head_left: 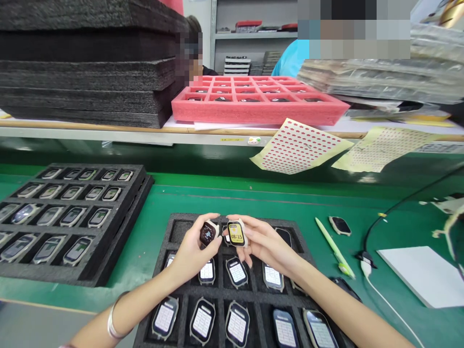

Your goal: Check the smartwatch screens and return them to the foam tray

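Over the far side of a black foam tray, my left hand is closed on a smartwatch case with a dark screen and a small bluish figure. Close beside it, my right hand grips a second smartwatch by its edges; its yellow screen reads 08:15. Neither watch has a strap. Below my hands, the tray's compartments hold several strapless watches with lit white screens, such as one watch just under my right fingers. Part of the far row is hidden behind my hands.
Another foam tray of watches lies left. To the right are a green pen, a loose watch, a white pad and a cable. A shelf holds a pink foam tray and stacked black foam. Two people sit beyond.
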`<state>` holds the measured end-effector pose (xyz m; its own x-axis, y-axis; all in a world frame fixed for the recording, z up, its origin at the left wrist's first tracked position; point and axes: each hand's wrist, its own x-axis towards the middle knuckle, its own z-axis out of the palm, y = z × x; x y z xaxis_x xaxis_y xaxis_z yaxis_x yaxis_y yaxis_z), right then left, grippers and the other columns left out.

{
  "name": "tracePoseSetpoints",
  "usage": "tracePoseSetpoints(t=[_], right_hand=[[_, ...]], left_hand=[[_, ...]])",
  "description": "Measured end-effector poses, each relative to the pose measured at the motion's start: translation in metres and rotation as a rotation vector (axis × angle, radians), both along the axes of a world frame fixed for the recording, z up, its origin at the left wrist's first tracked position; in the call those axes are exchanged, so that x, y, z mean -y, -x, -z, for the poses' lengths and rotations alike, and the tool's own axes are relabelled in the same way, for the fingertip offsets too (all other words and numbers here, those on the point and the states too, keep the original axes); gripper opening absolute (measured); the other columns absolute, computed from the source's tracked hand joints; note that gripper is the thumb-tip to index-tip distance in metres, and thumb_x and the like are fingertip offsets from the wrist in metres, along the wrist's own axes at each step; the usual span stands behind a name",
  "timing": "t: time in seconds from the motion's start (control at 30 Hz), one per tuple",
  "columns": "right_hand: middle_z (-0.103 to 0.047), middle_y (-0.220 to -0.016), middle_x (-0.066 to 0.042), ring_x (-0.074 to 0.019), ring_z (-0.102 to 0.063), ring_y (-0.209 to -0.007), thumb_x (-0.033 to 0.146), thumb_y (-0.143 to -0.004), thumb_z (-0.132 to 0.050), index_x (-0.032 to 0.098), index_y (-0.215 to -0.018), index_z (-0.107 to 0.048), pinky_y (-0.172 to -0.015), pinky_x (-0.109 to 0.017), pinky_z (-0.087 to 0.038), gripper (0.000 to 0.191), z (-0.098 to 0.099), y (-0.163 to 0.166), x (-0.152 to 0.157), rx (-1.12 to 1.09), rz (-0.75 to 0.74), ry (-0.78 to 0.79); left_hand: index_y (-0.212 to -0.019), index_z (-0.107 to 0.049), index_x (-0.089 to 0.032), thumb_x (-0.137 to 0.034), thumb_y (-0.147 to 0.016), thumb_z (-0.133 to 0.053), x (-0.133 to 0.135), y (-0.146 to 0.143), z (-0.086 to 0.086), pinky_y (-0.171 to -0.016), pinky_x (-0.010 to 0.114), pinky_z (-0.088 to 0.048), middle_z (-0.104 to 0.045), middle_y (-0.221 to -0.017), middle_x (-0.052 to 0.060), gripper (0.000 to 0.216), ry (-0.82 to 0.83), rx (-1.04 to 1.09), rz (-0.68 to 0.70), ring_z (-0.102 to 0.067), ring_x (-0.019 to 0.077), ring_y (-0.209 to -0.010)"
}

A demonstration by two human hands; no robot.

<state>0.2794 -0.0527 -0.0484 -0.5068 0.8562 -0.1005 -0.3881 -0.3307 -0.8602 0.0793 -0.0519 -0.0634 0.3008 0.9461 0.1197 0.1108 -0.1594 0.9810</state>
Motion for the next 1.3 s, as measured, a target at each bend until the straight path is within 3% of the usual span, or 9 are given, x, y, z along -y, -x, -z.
tracePoseSetpoints(t=[0.2,0.4,0.57,0.77,0.93,1.07,1.3], right_hand=[[-0.067,-0.078,-0.007,-0.0168,-0.066,-0.054,0.031,-0.086,-0.066,0.015,-0.127,-0.055,-0.046,-0.025,-0.053,0.045,-0.002,-0.0005,0.0017,0.039,-0.002,-0.013],[-0.068,-0.09,-0.011,-0.0169,-0.067,-0.054,0.031,-0.087,-0.065,0.017,-0.129,-0.054,-0.046,-0.026,-0.054,0.045,-0.0026,-0.0004,0.0027,0.049,0.002,-0.03],[-0.067,-0.087,-0.009,-0.0162,-0.066,-0.053,0.031,-0.087,-0.066,0.018,-0.127,-0.055,-0.046,-0.027,-0.054,0.044,-0.0016,-0.0004,0.0036,0.056,-0.022,-0.033],[-0.067,-0.079,-0.007,-0.0154,-0.065,-0.051,0.033,-0.086,-0.067,0.015,-0.125,-0.057,-0.048,-0.028,-0.055,0.044,-0.0019,-0.0004,0.0046,0.097,-0.016,-0.039],[-0.066,-0.073,-0.006,-0.0164,-0.065,-0.051,0.033,-0.088,-0.064,0.014,-0.123,-0.058,-0.047,-0.028,-0.055,0.039,-0.0008,-0.0018,0.0033,0.099,-0.038,-0.044],[-0.067,-0.076,-0.007,-0.0158,-0.065,-0.051,0.034,-0.087,-0.064,0.014,-0.123,-0.057,-0.048,-0.027,-0.055,0.041,-0.0004,-0.0014,0.0034,0.129,-0.024,-0.055],[-0.068,-0.08,-0.008,-0.0152,-0.064,-0.05,0.034,-0.084,-0.067,0.014,-0.121,-0.059,-0.046,-0.027,-0.055,0.043,-0.0012,-0.0006,0.0043,0.138,-0.01,-0.054]], left_hand=[[-0.119,-0.049,-0.018,-0.012,-0.081,-0.051,0.0008,0.0012,-0.0017,-0.093,0.031,-0.043,-0.061,-0.114,0.007,0.038,-0.031,-0.066,0.076,-0.056,0.0206,-0.107],[-0.127,-0.043,-0.018,-0.016,-0.082,-0.053,0.0003,0.0013,-0.001,-0.089,0.03,-0.045,-0.062,-0.111,0.006,0.046,-0.02,-0.078,0.044,-0.056,0.021,-0.108],[-0.123,-0.046,-0.019,-0.015,-0.082,-0.052,0.001,0.0018,-0.0021,-0.089,0.03,-0.045,-0.062,-0.11,0.006,0.042,-0.042,-0.097,0.078,-0.057,0.0206,-0.105],[-0.128,-0.043,-0.019,-0.017,-0.083,-0.052,0.0017,0.0026,-0.0035,-0.081,0.027,-0.046,-0.062,-0.102,0.004,0.046,-0.03,-0.097,0.048,-0.059,0.0167,-0.088],[-0.127,-0.043,-0.019,-0.017,-0.083,-0.052,0.0015,0.0034,-0.0036,-0.083,0.027,-0.045,-0.061,-0.1,0.003,0.045,-0.039,-0.103,0.033,-0.058,0.0168,-0.089],[-0.13,-0.041,-0.02,-0.018,-0.084,-0.051,0.0007,0.0048,-0.0046,-0.077,0.026,-0.046,-0.059,-0.089,0.001,0.046,-0.045,-0.088,-0.023,-0.058,0.0151,-0.079],[-0.129,-0.043,-0.02,-0.019,-0.084,-0.052,0.0002,0.0039,-0.0045,-0.074,0.025,-0.046,-0.059,-0.086,0.0,0.046,-0.047,-0.088,-0.028,-0.057,0.0148,-0.076]])
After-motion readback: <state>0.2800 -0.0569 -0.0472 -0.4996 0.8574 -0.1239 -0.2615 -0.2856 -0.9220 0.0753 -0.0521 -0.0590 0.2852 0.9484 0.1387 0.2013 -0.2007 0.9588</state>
